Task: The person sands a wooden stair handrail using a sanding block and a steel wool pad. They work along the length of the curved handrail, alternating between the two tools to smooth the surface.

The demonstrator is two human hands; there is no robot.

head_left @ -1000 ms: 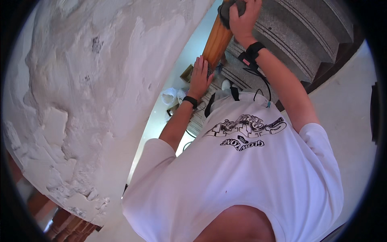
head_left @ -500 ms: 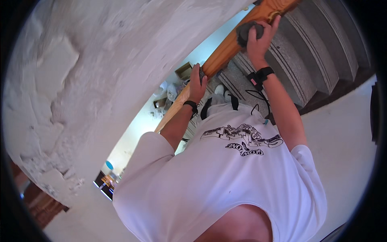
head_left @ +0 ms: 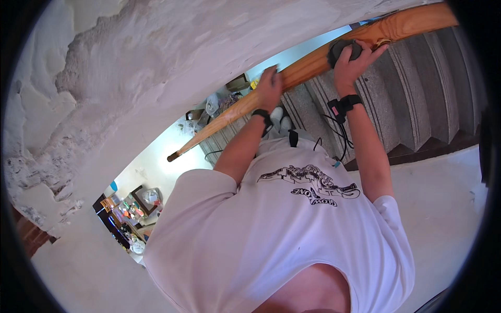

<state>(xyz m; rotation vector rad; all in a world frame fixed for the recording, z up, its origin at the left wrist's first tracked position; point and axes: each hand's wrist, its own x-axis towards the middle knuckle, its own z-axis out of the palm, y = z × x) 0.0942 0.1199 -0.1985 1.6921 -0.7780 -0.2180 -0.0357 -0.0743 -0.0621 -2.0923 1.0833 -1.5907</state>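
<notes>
The wooden handrail point(head_left: 309, 65) beneath the left hand point(head_left: 269, 89) now shows its dark end point(head_left: 173, 156), earlier behind that arm. The right hand point(head_left: 350, 65) grips a grey pad point(head_left: 336, 51) on it; the left's grip I can't tell. Grey steps point(head_left: 378, 99) flank the right hand.

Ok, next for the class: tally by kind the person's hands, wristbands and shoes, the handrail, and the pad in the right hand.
Bare hands: 2 (left hand, right hand)
Black wristbands: 2
Pale shoes: 2
Wooden handrail: 1
Dark grey pad: 1
Total: 8
</notes>
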